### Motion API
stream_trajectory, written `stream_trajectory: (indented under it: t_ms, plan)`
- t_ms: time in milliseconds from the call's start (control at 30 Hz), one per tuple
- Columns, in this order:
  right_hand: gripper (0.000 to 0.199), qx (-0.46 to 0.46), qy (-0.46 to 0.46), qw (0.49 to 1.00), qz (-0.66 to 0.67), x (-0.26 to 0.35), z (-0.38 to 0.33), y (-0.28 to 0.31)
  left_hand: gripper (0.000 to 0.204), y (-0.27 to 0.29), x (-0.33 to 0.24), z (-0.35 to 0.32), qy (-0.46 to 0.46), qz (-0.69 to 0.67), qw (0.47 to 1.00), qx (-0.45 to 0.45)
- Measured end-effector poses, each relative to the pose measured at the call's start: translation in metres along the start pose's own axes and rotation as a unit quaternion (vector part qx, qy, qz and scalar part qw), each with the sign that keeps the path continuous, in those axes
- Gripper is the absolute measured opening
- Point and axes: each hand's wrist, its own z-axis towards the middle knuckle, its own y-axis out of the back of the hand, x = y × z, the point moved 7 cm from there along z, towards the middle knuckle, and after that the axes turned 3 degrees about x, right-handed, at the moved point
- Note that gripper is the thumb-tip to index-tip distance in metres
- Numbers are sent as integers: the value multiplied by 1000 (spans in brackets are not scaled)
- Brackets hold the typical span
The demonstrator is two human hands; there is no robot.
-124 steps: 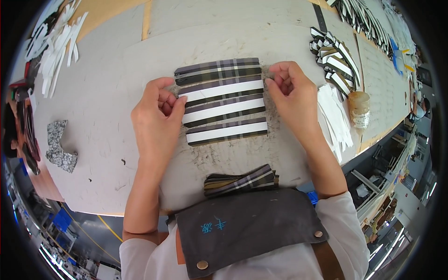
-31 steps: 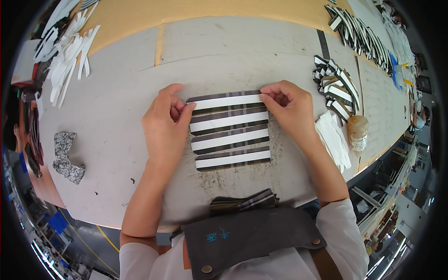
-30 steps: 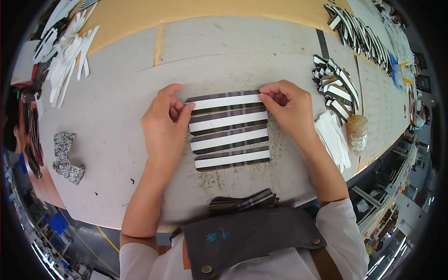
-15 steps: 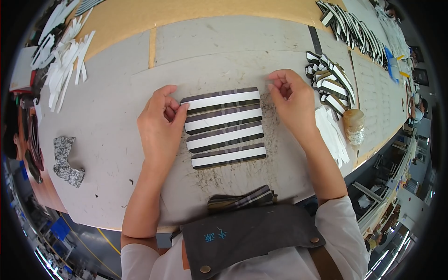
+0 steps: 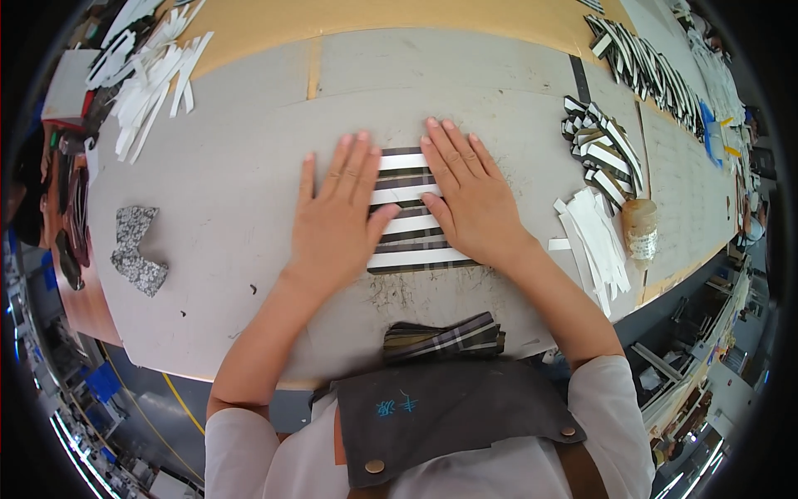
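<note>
Several plaid fabric strips [image 5: 416,244], dark and greyish, lie in a row one below another on the grey table, each with a white strip [image 5: 411,259] along it. My left hand [image 5: 337,218] rests flat over their left ends, fingers stretched and pointing away from me. Over their right ends lies my right hand [image 5: 475,195], also flat, with its thumb reaching inward. Both hands hide the strip ends, and neither grips anything. A small stack of plaid strips [image 5: 442,339] sits at the table's near edge, against my dark apron [image 5: 457,416].
Loose white strips [image 5: 594,249] lie at the right, beside a wrapped, jar-like cylinder [image 5: 640,230]. Behind them is a heap of plaid-and-white pieces [image 5: 600,150]; a long row [image 5: 648,71] lies farther off. At left are a grey patterned cloth piece [image 5: 137,249] and more white strips [image 5: 154,96].
Both hands have come inward from beside the strips and now lie flat on them, fingers extended. The view has shifted a little, so the surroundings sit differently in the picture.
</note>
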Motion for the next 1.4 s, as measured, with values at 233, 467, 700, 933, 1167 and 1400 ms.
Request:
stream_trajectory:
  t_ms: [233, 467, 700, 933, 1167, 1400]
  plan:
    - [52, -7, 22, 999, 22, 5, 3, 20, 38, 24, 44, -44, 86, -97, 978, -164]
    - [44, 3, 111, 989, 96, 25, 7, 3, 37, 21, 9, -36, -51, -142, 972, -181]
    - [47, 14, 117, 991, 64, 27, 8, 2, 34, 17, 4, -32, -49, -111, 981, -153]
    - [49, 36, 117, 991, 47, 27, 8, -1, 34, 16, 3, -31, -47, -105, 984, -138]
    - [49, 46, 122, 991, 30, 30, 8, 0, 37, 16, 3, -32, -55, -90, 983, -153]
    - [49, 48, 121, 991, 25, 30, 8, -2, 41, 14, 4, -23, -33, -90, 985, -141]
